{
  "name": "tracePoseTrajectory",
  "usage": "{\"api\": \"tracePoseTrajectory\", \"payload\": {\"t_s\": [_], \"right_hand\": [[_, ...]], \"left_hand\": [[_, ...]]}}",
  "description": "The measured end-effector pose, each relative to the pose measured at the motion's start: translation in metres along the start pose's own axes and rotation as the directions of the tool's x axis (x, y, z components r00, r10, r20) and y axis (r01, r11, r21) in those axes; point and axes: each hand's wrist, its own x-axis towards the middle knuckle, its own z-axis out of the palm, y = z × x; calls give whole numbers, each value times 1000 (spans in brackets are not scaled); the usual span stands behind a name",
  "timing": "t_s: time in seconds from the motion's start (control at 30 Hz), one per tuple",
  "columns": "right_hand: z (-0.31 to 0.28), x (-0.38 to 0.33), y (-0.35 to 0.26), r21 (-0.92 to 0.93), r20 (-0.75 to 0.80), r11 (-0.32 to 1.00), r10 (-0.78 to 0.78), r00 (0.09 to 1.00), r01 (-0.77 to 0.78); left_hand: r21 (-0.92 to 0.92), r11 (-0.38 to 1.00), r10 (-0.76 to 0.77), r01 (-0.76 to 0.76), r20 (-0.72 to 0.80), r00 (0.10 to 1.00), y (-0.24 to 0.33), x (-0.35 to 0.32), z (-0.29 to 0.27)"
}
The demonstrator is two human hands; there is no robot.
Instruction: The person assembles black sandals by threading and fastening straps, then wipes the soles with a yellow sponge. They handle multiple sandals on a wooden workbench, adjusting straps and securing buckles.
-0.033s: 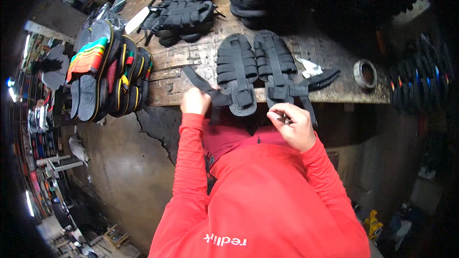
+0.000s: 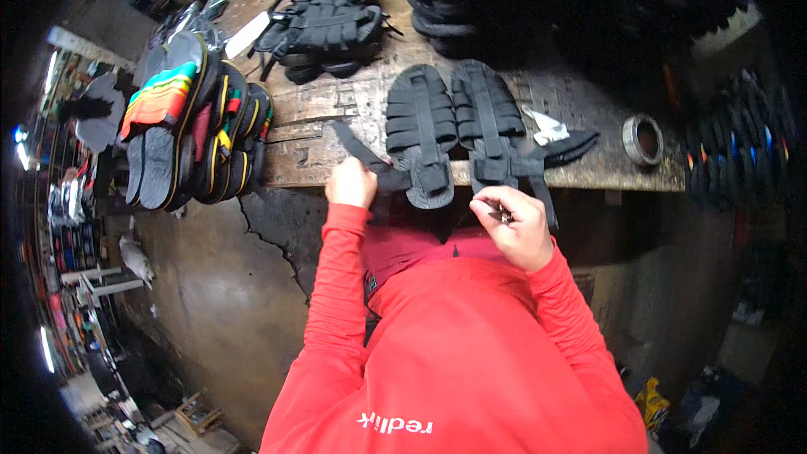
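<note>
Two black strapped sandals lie side by side at the near edge of the tabletop, heels overhanging toward the person. The left hand is closed around the loose strap of the left sandal, right at that edge. The right hand sits just below the right sandal's heel, fingers pinching something small and dark. A stack of striped soles leans at the tabletop's left end.

- Bare wooden bench lies open between the upright stack of coloured soles and the black sandal pair.
- A heap of black sandals blocks the far side.
- A metal ring sits alone at the right, room around it.
</note>
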Motion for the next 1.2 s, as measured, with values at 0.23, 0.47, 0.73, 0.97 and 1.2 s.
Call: {"api": "tracePoseTrajectory", "payload": {"t_s": [0.23,0.47,0.73,0.97,1.2], "right_hand": [[6,19,-39,-136,-9,903,-412,911,407],[14,59,12,-230,293,957,-108,950,179],[24,42,41,140,392,948,211,895,-285],[-16,77,-16,433,359,707,434,826,-560],[14,144,-115,748,644,225,-19,765,-624]], "left_hand": [[-138,848,402,-511,-460,792,53,-45,-33],[-504,614,483,-607,-368,795,77,-66,-32],[-721,488,438,-492,-285,853,44,-59,-28],[-596,498,520,-630,-376,767,37,-41,-78],[-914,-289,233,-285,-356,905,98,-26,-115]]}}
